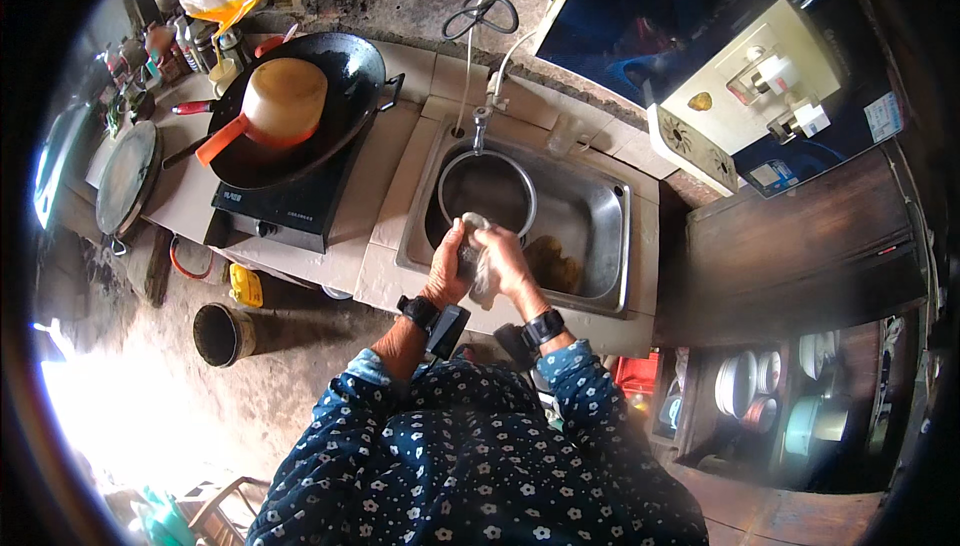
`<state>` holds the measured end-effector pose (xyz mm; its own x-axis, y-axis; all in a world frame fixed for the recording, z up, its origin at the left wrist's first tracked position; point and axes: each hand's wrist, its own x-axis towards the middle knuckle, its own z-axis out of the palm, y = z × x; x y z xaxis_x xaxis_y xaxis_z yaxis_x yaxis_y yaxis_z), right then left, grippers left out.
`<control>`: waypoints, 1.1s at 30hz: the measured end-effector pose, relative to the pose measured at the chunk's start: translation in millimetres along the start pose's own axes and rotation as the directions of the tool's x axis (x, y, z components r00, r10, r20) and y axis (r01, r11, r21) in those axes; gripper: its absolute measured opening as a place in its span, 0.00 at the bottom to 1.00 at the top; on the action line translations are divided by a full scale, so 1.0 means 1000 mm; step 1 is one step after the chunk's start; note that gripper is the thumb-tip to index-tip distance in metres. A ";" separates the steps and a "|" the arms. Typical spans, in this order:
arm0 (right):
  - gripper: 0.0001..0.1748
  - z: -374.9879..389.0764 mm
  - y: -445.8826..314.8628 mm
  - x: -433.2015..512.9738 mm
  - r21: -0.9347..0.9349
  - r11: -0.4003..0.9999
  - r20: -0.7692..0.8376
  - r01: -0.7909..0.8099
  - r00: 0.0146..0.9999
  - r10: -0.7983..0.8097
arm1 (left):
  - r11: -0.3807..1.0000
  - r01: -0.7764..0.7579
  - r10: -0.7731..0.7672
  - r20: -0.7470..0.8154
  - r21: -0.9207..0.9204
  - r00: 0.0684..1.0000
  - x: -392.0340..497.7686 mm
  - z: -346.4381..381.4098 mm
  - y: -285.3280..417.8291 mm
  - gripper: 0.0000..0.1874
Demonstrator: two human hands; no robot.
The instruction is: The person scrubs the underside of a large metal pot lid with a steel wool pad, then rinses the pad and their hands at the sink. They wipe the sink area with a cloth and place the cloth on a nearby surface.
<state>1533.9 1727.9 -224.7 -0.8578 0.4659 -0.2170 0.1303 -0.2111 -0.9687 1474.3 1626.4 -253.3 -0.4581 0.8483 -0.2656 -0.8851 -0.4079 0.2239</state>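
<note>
A wet, greyish-white cloth (pixel 482 289) is bunched between my two hands over the near rim of a stainless steel sink (pixel 611 246). My left hand (pixel 448 265) is closed around one side of it, and my right hand (pixel 504 257) grips the other side. Just beyond my fingers, a round basin or pot with a pale rim (pixel 533 197) sits in the sink under the metal tap (pixel 480 126). Its inside looks dark. A brownish patch (pixel 553 262) lies on the sink floor to the right of it.
Left of the sink, a black wok (pixel 352 70) holding an orange-handled ladle or scoop (pixel 285 100) rests on a gas stove (pixel 277 208). A round lid (pixel 129 177) lies farther left. Behind the sink stands a clear cup (pixel 564 133). A wooden cabinet with dishes (pixel 736 385) is at right, a bucket (pixel 225 334) on the floor.
</note>
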 end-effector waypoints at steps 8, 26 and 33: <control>0.14 -0.011 -0.062 -0.025 -0.302 0.846 -0.180 0.440 0.845 -0.504 | 0.977 -0.206 0.201 0.086 0.050 0.976 0.005 0.024 0.020 0.21; 0.15 -0.024 -0.014 0.008 -0.315 0.936 -0.323 0.158 0.909 -0.262 | 0.881 -0.168 0.260 -0.155 0.443 0.953 -0.001 0.009 -0.015 0.13; 0.40 -0.049 -0.010 -0.026 -0.623 0.654 -0.015 0.429 0.830 -0.558 | 0.972 -0.105 0.094 0.063 0.212 0.994 -0.023 0.035 0.017 0.16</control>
<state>1579.1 1759.7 -215.5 -0.7773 0.5169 0.3586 0.0270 0.5969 -0.8018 1472.8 1612.0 -211.1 -0.5331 0.8258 -0.1840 -0.7945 -0.4138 0.4443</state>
